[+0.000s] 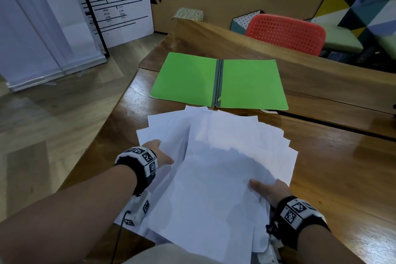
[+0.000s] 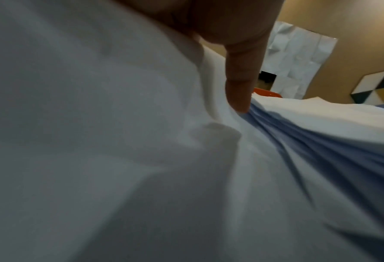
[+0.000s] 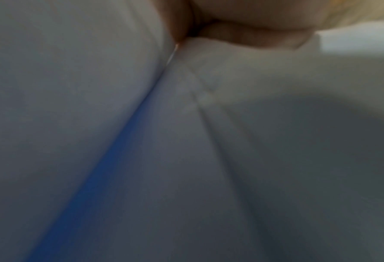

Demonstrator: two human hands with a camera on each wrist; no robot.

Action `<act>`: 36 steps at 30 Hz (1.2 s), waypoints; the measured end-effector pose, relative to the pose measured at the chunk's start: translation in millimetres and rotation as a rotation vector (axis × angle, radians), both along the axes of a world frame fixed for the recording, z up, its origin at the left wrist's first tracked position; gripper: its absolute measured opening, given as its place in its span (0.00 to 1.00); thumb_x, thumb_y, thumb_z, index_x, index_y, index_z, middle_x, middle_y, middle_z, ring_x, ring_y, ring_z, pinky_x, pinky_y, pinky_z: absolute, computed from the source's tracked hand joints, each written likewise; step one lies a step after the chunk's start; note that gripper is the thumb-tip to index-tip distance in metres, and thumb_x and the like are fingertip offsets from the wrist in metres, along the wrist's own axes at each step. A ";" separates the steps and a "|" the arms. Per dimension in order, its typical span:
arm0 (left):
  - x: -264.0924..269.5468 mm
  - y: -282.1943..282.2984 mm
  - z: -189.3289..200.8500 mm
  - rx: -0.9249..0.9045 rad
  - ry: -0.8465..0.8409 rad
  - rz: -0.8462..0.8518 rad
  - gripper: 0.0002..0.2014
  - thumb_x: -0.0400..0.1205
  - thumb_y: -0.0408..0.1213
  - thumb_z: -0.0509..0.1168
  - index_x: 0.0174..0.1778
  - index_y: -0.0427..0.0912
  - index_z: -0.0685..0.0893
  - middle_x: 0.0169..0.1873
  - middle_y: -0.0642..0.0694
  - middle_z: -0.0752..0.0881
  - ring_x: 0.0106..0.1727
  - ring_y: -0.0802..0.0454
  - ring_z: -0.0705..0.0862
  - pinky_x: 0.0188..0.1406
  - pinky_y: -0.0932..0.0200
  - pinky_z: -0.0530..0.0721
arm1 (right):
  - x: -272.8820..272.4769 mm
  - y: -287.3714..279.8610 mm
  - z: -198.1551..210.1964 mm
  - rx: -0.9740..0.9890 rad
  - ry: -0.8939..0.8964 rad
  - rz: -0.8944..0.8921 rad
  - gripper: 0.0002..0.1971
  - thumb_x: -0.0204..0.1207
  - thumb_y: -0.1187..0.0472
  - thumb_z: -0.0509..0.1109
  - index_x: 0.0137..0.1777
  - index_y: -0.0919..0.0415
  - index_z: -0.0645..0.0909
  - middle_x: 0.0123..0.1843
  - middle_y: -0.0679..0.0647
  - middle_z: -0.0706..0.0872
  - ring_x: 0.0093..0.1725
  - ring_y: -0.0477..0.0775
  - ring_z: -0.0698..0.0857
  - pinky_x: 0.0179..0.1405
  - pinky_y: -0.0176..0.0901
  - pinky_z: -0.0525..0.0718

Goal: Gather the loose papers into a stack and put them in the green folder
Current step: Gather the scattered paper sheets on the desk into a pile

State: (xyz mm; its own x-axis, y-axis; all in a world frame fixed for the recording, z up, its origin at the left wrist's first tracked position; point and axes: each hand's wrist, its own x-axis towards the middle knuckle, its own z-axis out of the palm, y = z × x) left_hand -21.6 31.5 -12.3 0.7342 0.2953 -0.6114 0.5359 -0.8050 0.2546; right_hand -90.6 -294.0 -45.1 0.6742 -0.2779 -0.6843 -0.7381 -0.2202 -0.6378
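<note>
Both forearms reach in from the lower frame: the left hand [image 1: 160, 154] grips the left side of the loose papers [image 1: 216, 169], its fingers tucked beneath the sheets, and the right hand [image 1: 270, 191] grips their lower right edge, thumb on top. The fanned papers lie at centre on the bench [image 1: 334, 169]. The green folder [image 1: 218, 81] lies open flat just above them.

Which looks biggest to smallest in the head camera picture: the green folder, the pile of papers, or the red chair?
1. Pile of papers, though it lies nearest the camera, which swells it.
2. Green folder, lying open.
3. Red chair, farthest away and partly hidden by the table.
</note>
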 end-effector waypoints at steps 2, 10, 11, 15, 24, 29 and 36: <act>1.2 -3.2 1.3 0.015 -0.047 0.025 0.39 0.71 0.46 0.72 0.77 0.42 0.64 0.72 0.40 0.75 0.70 0.40 0.76 0.66 0.50 0.76 | -0.4 1.3 2.4 0.010 0.003 -0.008 0.30 0.63 0.51 0.82 0.62 0.65 0.80 0.52 0.64 0.88 0.49 0.67 0.86 0.38 0.48 0.82; -3.3 -23.8 -2.1 0.119 -0.108 0.032 0.33 0.70 0.44 0.71 0.69 0.38 0.70 0.65 0.38 0.77 0.63 0.39 0.81 0.57 0.51 0.79 | -1.0 4.0 9.5 0.008 -0.007 0.000 0.28 0.64 0.52 0.81 0.61 0.66 0.81 0.50 0.62 0.88 0.44 0.63 0.85 0.34 0.43 0.79; -2.3 -26.3 -2.4 0.101 -0.097 0.027 0.31 0.71 0.43 0.70 0.68 0.36 0.72 0.64 0.38 0.79 0.63 0.39 0.81 0.57 0.50 0.81 | -0.4 4.3 8.8 0.010 -0.014 0.002 0.29 0.64 0.51 0.81 0.62 0.66 0.81 0.50 0.62 0.88 0.44 0.62 0.85 0.34 0.43 0.78; 10.6 -25.2 -13.4 0.053 0.008 -0.028 0.32 0.59 0.53 0.71 0.59 0.43 0.81 0.55 0.41 0.85 0.57 0.35 0.84 0.56 0.47 0.81 | -0.7 3.6 7.1 0.014 -0.013 -0.010 0.30 0.63 0.52 0.82 0.62 0.65 0.80 0.47 0.59 0.86 0.42 0.60 0.84 0.39 0.46 0.79; 4.4 -26.0 31.4 -0.007 -0.120 -0.081 0.22 0.75 0.47 0.67 0.61 0.39 0.81 0.58 0.39 0.85 0.61 0.39 0.83 0.58 0.53 0.79 | -0.1 4.9 5.5 0.010 -0.011 -0.041 0.33 0.59 0.51 0.84 0.62 0.64 0.80 0.53 0.61 0.88 0.50 0.66 0.86 0.53 0.57 0.84; -3.4 -15.2 111.5 -0.271 -0.571 0.050 0.10 0.71 0.39 0.73 0.47 0.46 0.86 0.36 0.46 0.84 0.43 0.45 0.85 0.41 0.59 0.78 | -2.3 8.2 8.0 0.047 -0.003 -0.081 0.25 0.63 0.56 0.82 0.58 0.66 0.81 0.46 0.62 0.88 0.41 0.64 0.86 0.34 0.46 0.82; -17.9 -5.6 208.9 -0.865 -0.927 0.167 0.12 0.60 0.40 0.81 0.36 0.48 0.88 0.36 0.50 0.91 0.36 0.49 0.90 0.39 0.55 0.87 | -3.8 9.9 17.7 -0.016 -0.021 -0.020 0.23 0.67 0.58 0.80 0.56 0.72 0.82 0.42 0.62 0.87 0.38 0.61 0.85 0.28 0.41 0.76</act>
State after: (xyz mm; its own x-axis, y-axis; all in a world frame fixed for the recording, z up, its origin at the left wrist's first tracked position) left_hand -39.5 25.9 196.7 0.9797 0.1885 0.0688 -0.0442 -0.1316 0.9903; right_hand -94.4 -284.1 -27.4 0.6826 -0.3018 -0.6656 -0.7290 -0.2159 -0.6496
